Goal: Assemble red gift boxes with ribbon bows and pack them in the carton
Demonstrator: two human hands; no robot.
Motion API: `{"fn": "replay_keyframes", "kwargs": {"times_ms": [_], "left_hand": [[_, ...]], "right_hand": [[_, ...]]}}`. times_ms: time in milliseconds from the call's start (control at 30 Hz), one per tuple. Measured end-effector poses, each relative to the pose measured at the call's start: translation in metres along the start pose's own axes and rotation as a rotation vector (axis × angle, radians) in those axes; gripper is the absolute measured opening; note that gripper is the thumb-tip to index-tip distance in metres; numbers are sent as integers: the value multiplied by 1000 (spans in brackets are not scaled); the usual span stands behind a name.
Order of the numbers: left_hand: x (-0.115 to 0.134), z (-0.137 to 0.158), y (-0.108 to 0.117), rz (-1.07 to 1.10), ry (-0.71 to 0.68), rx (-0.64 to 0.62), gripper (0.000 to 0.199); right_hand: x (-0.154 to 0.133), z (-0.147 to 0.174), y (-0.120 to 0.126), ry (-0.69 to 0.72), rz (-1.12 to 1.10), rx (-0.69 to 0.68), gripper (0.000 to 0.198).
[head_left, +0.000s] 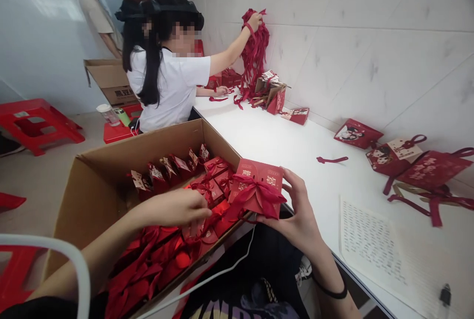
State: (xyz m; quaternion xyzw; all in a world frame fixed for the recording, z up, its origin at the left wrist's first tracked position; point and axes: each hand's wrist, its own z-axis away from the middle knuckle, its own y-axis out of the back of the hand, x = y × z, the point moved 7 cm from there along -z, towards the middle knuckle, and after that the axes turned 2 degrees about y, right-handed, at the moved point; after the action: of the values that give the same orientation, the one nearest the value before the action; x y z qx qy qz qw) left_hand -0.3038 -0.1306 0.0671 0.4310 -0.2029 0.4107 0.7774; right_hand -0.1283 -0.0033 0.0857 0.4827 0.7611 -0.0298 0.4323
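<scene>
My right hand [296, 215] grips a red gift box [247, 173] by its right side, thumb below and fingers behind. A dark red ribbon [255, 193] is tied in a bow across its front. My left hand [188, 208] hangs over the cardboard carton [99, 166], fingers curled down and together beside red ribbon. What its fingertips hold, if anything, I cannot make out. Inside the carton lie many red gift boxes [217, 168] with bows, and a row of upright ones [157, 173] with pale printed tags lines the far side.
The white table [259, 134] carries a loose ribbon [333, 160], red boxes [357, 133] along the wall, a written sheet [370, 240] and a black pen [445, 294]. A co-worker [163, 82] lifts a ribbon bundle [255, 42]. Red stools [40, 121] stand left; a white cable [237, 262] crosses my lap.
</scene>
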Motion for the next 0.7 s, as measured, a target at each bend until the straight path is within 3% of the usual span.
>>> {"fn": "replay_keyframes", "kwargs": {"times_ms": [67, 133, 233, 367, 533, 700], "left_hand": [[11, 8, 31, -169, -45, 391, 35], [32, 17, 45, -157, -144, 643, 32], [67, 19, 38, -51, -353, 741, 24], [101, 24, 19, -88, -681, 931, 8], [125, 53, -16, -498, -1162, 1220, 9], [134, 60, -46, -700, -1244, 1141, 12]], "right_hand": [[-2, 1, 4, 13, 10, 25, 83], [-6, 2, 7, 36, 24, 44, 82], [-12, 3, 10, 66, 46, 64, 82], [-16, 5, 15, 79, 65, 92, 83], [-22, 12, 24, 99, 89, 169, 83], [-32, 15, 27, 119, 105, 206, 77]]}}
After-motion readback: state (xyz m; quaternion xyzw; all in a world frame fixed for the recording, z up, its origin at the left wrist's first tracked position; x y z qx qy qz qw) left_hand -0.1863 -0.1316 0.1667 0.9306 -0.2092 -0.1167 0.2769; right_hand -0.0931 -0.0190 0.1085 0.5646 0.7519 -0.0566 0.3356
